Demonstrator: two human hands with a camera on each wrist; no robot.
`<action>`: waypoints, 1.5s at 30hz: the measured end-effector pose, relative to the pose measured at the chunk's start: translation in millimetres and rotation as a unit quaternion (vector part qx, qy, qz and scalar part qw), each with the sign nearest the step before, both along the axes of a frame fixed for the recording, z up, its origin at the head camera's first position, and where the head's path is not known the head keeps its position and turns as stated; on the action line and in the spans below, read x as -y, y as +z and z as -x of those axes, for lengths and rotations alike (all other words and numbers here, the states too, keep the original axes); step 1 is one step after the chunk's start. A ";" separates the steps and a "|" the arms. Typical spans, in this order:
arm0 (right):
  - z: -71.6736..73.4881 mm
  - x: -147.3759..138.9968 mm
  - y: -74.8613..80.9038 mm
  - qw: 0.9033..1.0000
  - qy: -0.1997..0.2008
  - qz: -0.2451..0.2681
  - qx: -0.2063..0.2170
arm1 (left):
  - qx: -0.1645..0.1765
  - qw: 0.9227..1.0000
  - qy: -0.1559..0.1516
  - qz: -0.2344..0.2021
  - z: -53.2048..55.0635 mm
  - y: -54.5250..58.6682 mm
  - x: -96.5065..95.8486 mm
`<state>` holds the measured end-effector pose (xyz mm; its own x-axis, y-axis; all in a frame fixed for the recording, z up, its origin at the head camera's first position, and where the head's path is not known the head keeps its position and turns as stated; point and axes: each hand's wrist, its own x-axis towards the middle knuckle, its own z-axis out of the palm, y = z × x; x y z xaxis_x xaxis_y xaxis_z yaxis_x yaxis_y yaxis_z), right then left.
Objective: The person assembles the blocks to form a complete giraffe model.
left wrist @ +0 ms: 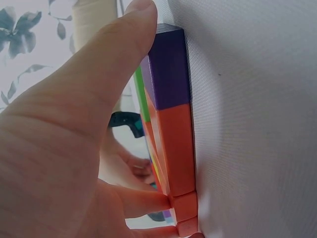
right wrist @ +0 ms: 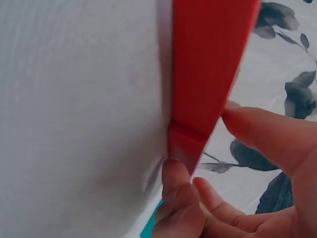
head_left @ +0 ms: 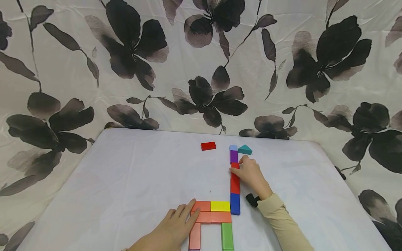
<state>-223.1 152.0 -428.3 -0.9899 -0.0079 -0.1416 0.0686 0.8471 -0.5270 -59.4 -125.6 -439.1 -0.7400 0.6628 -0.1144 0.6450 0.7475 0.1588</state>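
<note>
My right hand (head_left: 253, 176) pinches the far red block (head_left: 235, 167) of a straight column, its thumb on the left side and fingertips on the right. In the right wrist view, the fingers reach around the end of that red block (right wrist: 185, 146). A second red block (head_left: 235, 183) and a blue block (head_left: 235, 204) continue the column nearer; a purple block (head_left: 233, 157) and a light blue block (head_left: 233, 147) lie beyond. My left hand (head_left: 172, 226) rests against the left edge of the orange blocks (head_left: 202, 217), fingers fairly straight. A yellow block (head_left: 220, 206) adjoins them.
A loose red block (head_left: 208, 146) lies near the table's back edge, and a teal triangle (head_left: 245, 150) sits right of the column. Nearer, an orange block (head_left: 195, 235) and a green block (head_left: 227, 236) run toward me. Floral cloth (head_left: 201, 69) hangs behind the white table (head_left: 141, 167).
</note>
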 end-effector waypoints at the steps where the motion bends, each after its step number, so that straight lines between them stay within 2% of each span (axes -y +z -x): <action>1: 0.5 -0.2 -0.6 1.000 -0.001 0.005 0.001 | 0.002 1.000 0.000 0.000 -0.1 0.0 0.1; 12: 4.6 -4.4 -7.5 0.999 0.015 0.038 -0.009 | 0.005 1.000 0.002 0.002 -1.0 0.7 0.8; 41: 9.4 -5.6 -10.1 0.999 0.037 0.032 -0.018 | 0.002 1.000 0.002 -0.001 -0.7 -1.2 0.9; 45: 7.0 -5.3 -5.5 0.999 0.038 0.027 -0.017 | -0.004 1.000 0.001 -0.002 -0.7 -1.5 1.0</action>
<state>-230.1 157.3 -433.8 -0.9905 -0.0896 -0.1044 -0.0138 0.8199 -0.5724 -58.7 -126.6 -440.6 -0.7416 0.6624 -0.1058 0.6454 0.7476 0.1567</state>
